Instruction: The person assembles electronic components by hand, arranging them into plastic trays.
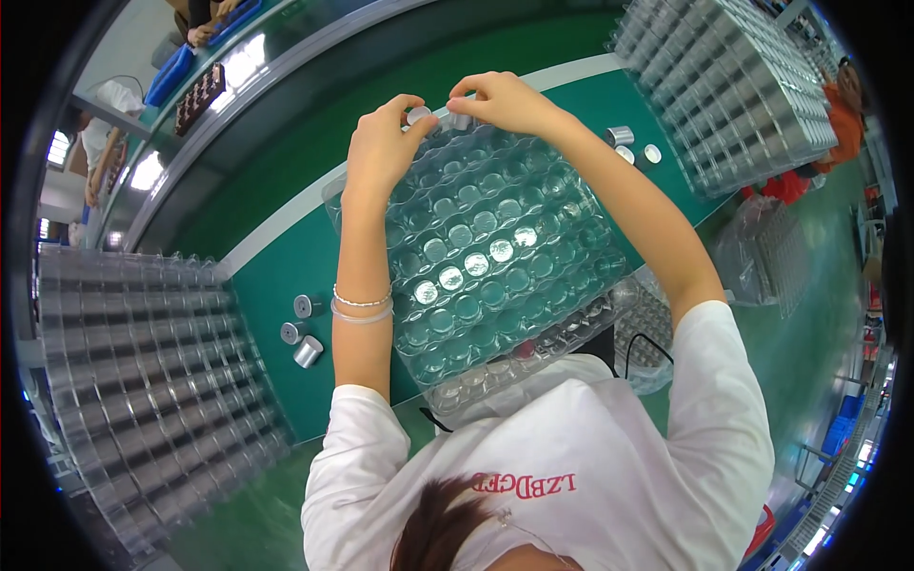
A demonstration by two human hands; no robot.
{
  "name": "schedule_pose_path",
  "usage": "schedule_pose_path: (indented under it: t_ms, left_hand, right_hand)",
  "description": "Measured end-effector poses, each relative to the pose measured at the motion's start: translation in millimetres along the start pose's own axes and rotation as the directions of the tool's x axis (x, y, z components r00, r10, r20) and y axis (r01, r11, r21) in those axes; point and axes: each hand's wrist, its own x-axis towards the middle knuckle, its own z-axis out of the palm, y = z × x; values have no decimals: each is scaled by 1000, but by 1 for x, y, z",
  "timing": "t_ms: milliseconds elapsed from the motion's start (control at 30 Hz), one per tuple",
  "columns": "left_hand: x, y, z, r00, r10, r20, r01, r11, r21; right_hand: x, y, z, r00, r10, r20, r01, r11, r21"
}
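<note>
Head: left hand point(381, 141), right hand point(509, 101) at tray point(500, 295) edge; room beyond.

Only txt I could make out was on the person's white tee point(609, 438): one row of red caps point(533, 484) across the chest, chunky w/ serifs. It showed upside down from the head cam's POV, & some dark brown hair point(440, 519) hung at the left end, so that bit was def harder to read
</note>
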Motion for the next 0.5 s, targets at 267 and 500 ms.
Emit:
schedule_pose_path:
  t_ms: [267,500]
  left_hand:
    - [-4,7,2,995,15,100,-26,993,115]
    - [-5,2,-4,996,84,11,-85,964,250]
  right_hand:
    - [5,-10,6,998,-52,-30,41,956,-291]
    - [-10,-17,4,982,-66,-176,-15,907,-421]
